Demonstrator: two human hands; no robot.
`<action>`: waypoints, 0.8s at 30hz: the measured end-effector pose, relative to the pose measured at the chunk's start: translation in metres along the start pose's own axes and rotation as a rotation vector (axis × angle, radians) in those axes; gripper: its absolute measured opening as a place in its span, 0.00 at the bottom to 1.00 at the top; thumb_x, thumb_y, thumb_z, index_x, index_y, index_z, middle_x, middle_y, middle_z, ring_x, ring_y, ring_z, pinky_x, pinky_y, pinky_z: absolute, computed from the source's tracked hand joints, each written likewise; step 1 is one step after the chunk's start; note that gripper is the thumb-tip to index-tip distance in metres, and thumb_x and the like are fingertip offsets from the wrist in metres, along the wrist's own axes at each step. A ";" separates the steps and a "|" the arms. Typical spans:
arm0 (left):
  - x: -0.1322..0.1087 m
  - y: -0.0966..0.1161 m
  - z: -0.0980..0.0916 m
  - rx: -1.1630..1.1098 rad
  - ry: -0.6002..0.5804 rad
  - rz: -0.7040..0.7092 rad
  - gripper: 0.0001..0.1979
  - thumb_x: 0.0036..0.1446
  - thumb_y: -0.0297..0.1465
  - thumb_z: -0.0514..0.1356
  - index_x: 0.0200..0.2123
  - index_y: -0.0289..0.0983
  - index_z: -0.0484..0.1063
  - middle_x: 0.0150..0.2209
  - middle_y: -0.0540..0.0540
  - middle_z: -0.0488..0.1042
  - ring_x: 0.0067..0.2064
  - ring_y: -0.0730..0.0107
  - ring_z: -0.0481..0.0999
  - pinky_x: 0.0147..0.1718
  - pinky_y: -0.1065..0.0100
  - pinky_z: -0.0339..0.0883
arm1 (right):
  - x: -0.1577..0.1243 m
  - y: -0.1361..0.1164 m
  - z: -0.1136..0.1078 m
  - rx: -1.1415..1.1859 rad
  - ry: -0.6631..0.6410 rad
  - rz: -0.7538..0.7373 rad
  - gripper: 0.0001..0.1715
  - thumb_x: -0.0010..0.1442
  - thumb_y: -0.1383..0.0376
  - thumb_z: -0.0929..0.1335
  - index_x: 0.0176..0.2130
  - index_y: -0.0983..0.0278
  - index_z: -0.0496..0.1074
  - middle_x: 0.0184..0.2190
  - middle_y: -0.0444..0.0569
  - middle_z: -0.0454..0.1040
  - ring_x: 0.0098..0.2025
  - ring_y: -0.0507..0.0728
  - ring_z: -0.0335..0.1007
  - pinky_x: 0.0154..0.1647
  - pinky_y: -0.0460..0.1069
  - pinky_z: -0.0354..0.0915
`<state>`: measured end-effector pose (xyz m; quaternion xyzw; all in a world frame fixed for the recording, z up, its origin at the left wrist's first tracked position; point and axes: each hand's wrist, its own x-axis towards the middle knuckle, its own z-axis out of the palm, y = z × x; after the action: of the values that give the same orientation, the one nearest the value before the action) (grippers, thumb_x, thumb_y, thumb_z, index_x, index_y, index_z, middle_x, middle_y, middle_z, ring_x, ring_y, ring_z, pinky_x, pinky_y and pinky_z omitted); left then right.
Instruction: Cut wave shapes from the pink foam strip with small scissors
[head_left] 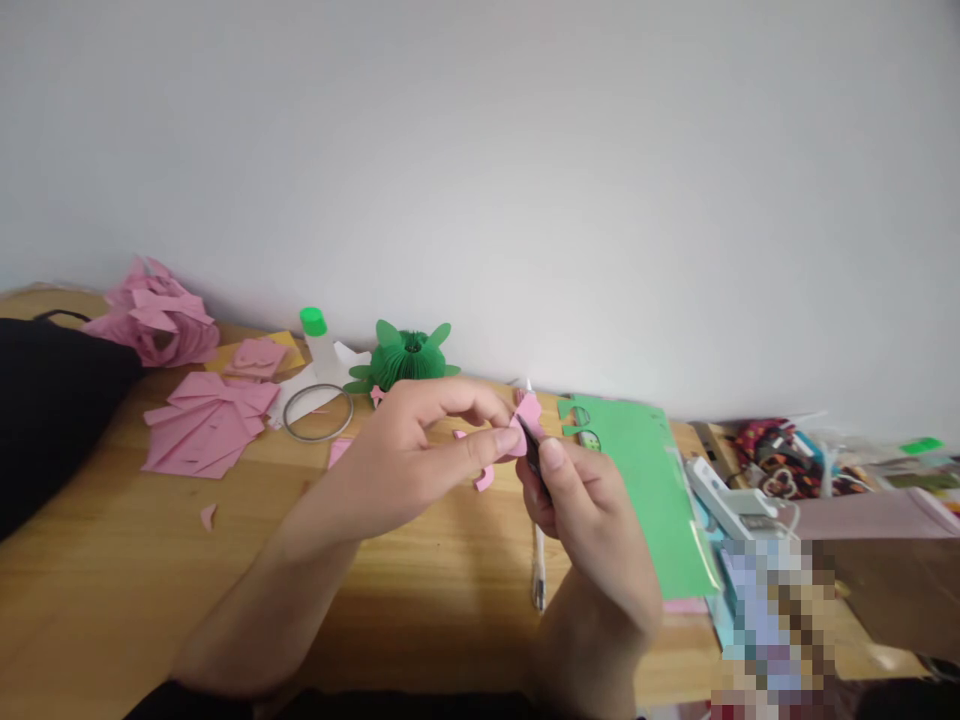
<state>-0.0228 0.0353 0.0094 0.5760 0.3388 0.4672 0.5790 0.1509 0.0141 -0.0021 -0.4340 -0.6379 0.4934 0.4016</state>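
– Between your fingertips, what's there?

– Small pink paper piece (527,418), shaped edge, held up off the table (112,580). My left hand (409,450) pinches it: thumb and forefinger closed on its left side, other fingers (457,395) curled above it. My right hand (581,510) is closed round a dark tool (534,452), thumb pressed flat along it. The tool's tip meets the lower edge of the paper. Can't tell what kind of tool it is; most of it is hidden in my grip.

– Hands touching?

– Fingertips nearly meet at the paper. Both wrists are raised clear of the wood.

– Directly below the fingers?

– A pen (538,560) lying on the table, running out from under my right hand towards me. A pink scrap (484,480) just under my left thumb.

– Right of the right fingers?

– Green sheet (652,490), flat, just beside my knuckles, with cut-outs at its far corner. Past it, a white device (724,495) and mixed clutter, too jumbled to sort.

– Beyond the left fingers?

– Green paper ball (405,358) with leaf shapes, near the wall. Left of it, a white bottle (319,345) with a green cap, upright. A wire ring (317,412) lies flat in front of the bottle.

– Further left?

– Pile of pink sheets (206,425), well apart from my hands. Behind that, a crumpled pink heap (157,315). One stray scrap (208,515) lies on the near side of the pile. Black cloth (45,410) at the far left edge.
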 end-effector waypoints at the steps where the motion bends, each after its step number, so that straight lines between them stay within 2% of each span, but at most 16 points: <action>1: 0.000 0.000 0.000 0.001 0.005 0.000 0.06 0.56 0.30 0.62 0.27 0.38 0.76 0.30 0.51 0.78 0.33 0.73 0.77 0.31 0.76 0.73 | 0.000 0.000 0.000 -0.001 -0.001 0.003 0.30 0.68 0.49 0.60 0.20 0.62 0.56 0.15 0.37 0.51 0.17 0.47 0.43 0.16 0.46 0.44; 5: 0.000 0.001 0.000 -0.005 0.013 0.001 0.07 0.55 0.29 0.62 0.26 0.38 0.76 0.33 0.51 0.79 0.30 0.77 0.76 0.30 0.77 0.73 | 0.000 0.000 0.000 -0.002 -0.009 0.015 0.29 0.67 0.48 0.60 0.21 0.62 0.57 0.15 0.37 0.51 0.17 0.48 0.43 0.16 0.46 0.45; 12: 0.000 0.001 0.000 0.026 0.017 0.008 0.06 0.56 0.29 0.61 0.27 0.38 0.76 0.33 0.50 0.79 0.34 0.74 0.77 0.31 0.76 0.72 | 0.000 -0.002 0.000 0.001 -0.009 0.027 0.30 0.67 0.47 0.60 0.21 0.61 0.56 0.15 0.37 0.51 0.17 0.48 0.43 0.16 0.46 0.45; 18: 0.000 -0.001 -0.001 0.024 0.004 0.024 0.08 0.58 0.30 0.61 0.26 0.38 0.74 0.28 0.51 0.76 0.34 0.72 0.77 0.31 0.74 0.72 | 0.000 0.000 0.001 0.013 0.003 0.044 0.29 0.67 0.48 0.60 0.21 0.61 0.57 0.15 0.37 0.51 0.17 0.48 0.42 0.16 0.46 0.45; 24: 0.000 -0.005 -0.003 0.069 -0.013 0.060 0.10 0.60 0.30 0.59 0.26 0.38 0.74 0.25 0.52 0.74 0.29 0.76 0.74 0.33 0.74 0.71 | 0.001 0.001 0.002 0.036 -0.006 0.042 0.30 0.67 0.48 0.60 0.21 0.61 0.57 0.14 0.37 0.52 0.16 0.47 0.42 0.16 0.46 0.45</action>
<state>-0.0253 0.0368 0.0045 0.6086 0.3334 0.4684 0.5468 0.1489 0.0142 -0.0032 -0.4387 -0.6206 0.5145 0.3971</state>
